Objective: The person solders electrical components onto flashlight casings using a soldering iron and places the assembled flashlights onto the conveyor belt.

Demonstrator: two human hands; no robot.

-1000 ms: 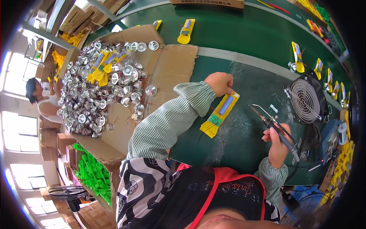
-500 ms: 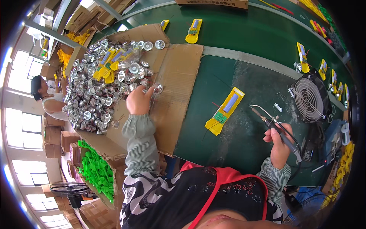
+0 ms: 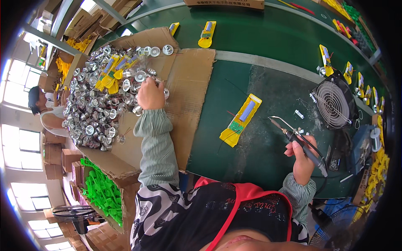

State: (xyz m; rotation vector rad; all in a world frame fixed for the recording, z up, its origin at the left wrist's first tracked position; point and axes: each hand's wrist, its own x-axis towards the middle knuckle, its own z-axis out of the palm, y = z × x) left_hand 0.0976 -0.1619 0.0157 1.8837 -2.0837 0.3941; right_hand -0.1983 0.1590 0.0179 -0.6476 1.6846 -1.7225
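My left hand is at the right side of a heap of silver, cone-shaped lamp reflectors. Its fingers are bent down among them with the thumb close; what they hold, if anything, is hidden. One reflector lies beside the thumb. In my right hand is a soldering iron, dark-handled, with a thin metal tube along its tip, pointing up and left. Between my hands a yellow casing lies slanted on the green mat. It carries a purple-blue cylindrical cell, a small green circuit board and thin wires.
Several yellow casings lie on the reflector heap, which sits on cardboard. A metal-grilled fan stands at the right, near a small white part. More casings rest on the far green surface. Another person is at far left.
My left hand has moved slightly away from me among the reflectors, and its fingers have drawn together. My right hand still holds the soldering iron. The whole view has shifted slightly.
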